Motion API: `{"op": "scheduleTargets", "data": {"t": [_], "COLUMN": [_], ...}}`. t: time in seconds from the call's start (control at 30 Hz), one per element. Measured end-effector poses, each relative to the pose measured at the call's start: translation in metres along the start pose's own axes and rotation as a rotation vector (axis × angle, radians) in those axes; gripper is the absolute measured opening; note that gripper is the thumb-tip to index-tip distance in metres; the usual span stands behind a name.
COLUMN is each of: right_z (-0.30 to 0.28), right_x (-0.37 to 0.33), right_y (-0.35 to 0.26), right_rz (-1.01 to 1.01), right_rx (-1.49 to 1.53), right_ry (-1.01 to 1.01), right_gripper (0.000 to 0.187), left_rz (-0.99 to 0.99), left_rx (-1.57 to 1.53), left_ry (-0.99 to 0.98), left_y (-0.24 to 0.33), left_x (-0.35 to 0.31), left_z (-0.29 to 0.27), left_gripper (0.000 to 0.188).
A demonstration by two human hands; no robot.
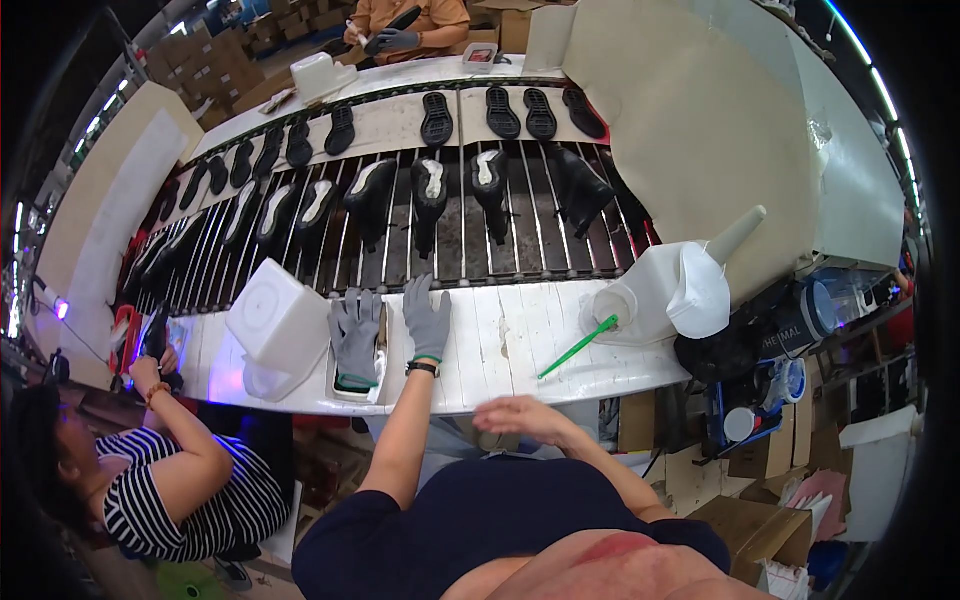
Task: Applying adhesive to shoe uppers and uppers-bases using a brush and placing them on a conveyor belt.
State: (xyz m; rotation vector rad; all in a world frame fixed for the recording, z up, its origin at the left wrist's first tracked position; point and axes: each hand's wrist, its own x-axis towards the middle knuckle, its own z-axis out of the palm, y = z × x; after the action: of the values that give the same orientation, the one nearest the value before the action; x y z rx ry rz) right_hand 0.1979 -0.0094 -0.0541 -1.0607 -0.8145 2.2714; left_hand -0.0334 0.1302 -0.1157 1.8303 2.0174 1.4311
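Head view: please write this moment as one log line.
left hand: gloved, flat on white bench | right hand: bare, empty, at bench edge | spare grey glove: beside left hand

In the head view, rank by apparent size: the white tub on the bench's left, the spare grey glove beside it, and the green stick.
1. White tub, clearly largest.
2. Spare grey glove, lying beside the gloved left hand.
3. Green stick: about as long as the glove but far thinner.

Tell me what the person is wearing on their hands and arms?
The left hand wears a grey knit glove with a green cuff edge, and a dark wristband sits just below it. The right hand is bare. Both forearms are bare, with short dark navy sleeves at the shoulders.
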Motion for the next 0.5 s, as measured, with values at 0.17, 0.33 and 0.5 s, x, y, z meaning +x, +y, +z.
{"op": "scheduleTargets", "data": {"t": [0.17, 0.33, 0.5], "right_z": [-0.001, -0.098, -0.217], "right_x": [0.039, 0.151, 0.234], "right_y": [-0.074, -0.202, -0.267], "right_rz": [-0.112, -0.815, -0.835], "right_rx": [-0.801, -0.336, 0.107], "right_ry": [-0.385, 0.443, 1.363], "right_gripper": [0.044, 0.062, 0.064], "left_rz": [-0.019, -0.055, -0.098], "left_rx": [-0.059, -0.054, -0.104], "left_ry": [0.006, -0.014, 0.002], "left_y": [0.001, 0.004, 0.011], "left_x": [0.000, -0.001, 0.003], "left_z": [-0.001, -0.003, -0.005], "left_gripper": [0.046, 0.045, 0.043]}}
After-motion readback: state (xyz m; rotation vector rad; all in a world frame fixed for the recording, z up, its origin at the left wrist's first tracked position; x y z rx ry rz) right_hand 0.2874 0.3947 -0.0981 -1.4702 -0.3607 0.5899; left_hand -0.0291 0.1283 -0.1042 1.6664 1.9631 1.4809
